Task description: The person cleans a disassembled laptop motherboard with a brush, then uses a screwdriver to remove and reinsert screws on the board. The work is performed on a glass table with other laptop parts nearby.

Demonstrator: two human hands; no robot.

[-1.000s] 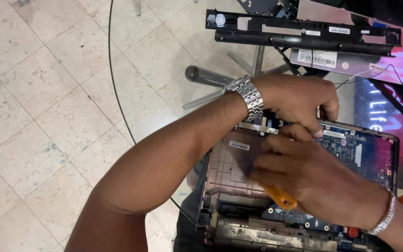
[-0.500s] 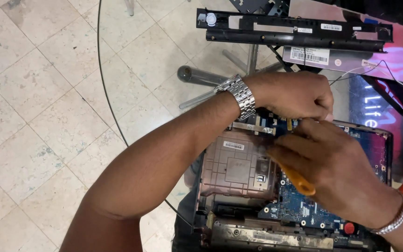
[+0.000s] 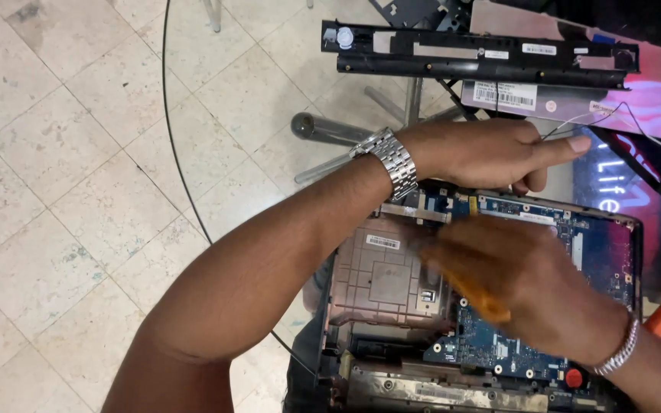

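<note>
My right hand (image 3: 529, 283), blurred, prob. grasps an orange-handled tool (image 3: 483, 298) over the opened laptop (image 3: 392, 283); left hand (image 3: 491, 153) holds nothing, finger extended. White rectangular label (image 3: 382, 242) at 9 o'clock.

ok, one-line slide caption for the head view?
Left hand points across an opened laptop while right hand grips an orange-handled screwdriver.

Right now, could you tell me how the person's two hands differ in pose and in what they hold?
The left hand stretches out past the far edge of the opened laptop, forefinger pointing and holding nothing; the right hand curls round an orange-handled tool over the blue circuit board. The left hand is sharp, the right blurred. Both wrists wear metal bands.
</note>
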